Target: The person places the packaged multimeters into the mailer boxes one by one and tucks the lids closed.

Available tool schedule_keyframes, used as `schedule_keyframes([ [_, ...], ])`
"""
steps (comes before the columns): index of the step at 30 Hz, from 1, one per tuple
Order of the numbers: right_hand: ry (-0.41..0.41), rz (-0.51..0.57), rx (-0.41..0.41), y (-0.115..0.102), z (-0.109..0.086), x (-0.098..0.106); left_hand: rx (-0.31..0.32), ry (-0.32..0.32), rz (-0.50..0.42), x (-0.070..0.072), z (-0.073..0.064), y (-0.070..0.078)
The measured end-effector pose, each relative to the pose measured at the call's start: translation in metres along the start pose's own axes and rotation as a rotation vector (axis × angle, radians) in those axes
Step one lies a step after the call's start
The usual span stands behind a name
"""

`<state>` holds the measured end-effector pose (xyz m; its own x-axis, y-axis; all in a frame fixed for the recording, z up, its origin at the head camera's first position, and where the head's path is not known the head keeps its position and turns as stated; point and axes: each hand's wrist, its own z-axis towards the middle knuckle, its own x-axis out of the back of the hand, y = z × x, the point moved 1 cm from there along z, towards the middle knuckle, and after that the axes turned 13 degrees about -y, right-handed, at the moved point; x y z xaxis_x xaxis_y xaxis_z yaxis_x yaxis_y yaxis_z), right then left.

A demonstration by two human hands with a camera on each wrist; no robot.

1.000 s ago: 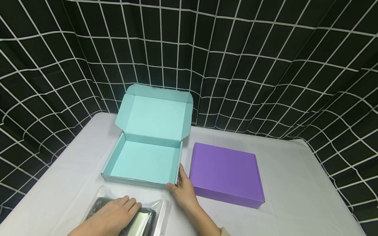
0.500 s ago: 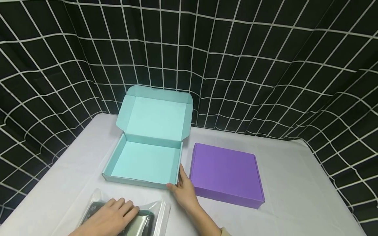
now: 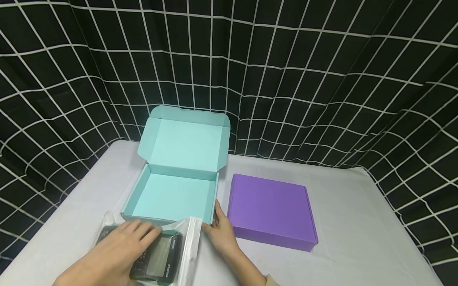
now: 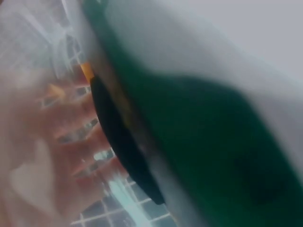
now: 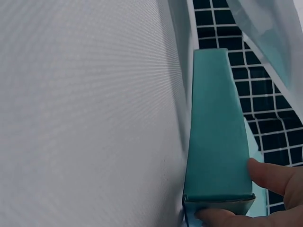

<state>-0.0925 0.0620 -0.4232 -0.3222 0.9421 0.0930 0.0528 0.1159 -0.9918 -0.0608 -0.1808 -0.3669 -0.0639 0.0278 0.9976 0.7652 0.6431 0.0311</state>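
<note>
White-clothed table | on it: open teal box | beside that: closed purple box

From here I see a bagged dark meter at seven o'clock; at its one, an open teal box.

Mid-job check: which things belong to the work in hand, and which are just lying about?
In the job:
Clear plastic bag with a dark rectangular screened device inside, held by the left grip
Open turquoise cardboard box, corner held by the right grip

Apparently just lying about:
Closed purple cardboard box, held by neither grip
</note>
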Motion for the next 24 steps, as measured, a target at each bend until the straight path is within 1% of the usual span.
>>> schedule_keyframes([
  [5, -0.008, 0.013, 0.033, 0.0, 0.001, 0.0, -0.02, 0.046, 0.032, 0.012, 0.007, -0.004],
  [9, -0.009, 0.03, 0.047, 0.0, 0.0, 0.0, -0.027, 0.038, 0.001, 0.024, 0.019, -0.012],
  [14, 0.009, -0.004, 0.029, 0.001, -0.001, 0.001, -0.05, 0.046, -0.015, 0.039, 0.039, -0.022],
  [19, 0.023, -0.049, 0.038, 0.002, -0.001, 0.001, -0.07, 0.021, -0.043, 0.05, 0.06, -0.033],
  [21, 0.024, -0.063, 0.045, 0.002, 0.0, 0.001, -0.067, 0.004, -0.062, 0.054, 0.068, -0.038],
  [24, 0.027, -0.059, 0.041, 0.001, 0.0, 0.002, -0.045, -0.022, -0.083, 0.058, 0.079, -0.046],
])
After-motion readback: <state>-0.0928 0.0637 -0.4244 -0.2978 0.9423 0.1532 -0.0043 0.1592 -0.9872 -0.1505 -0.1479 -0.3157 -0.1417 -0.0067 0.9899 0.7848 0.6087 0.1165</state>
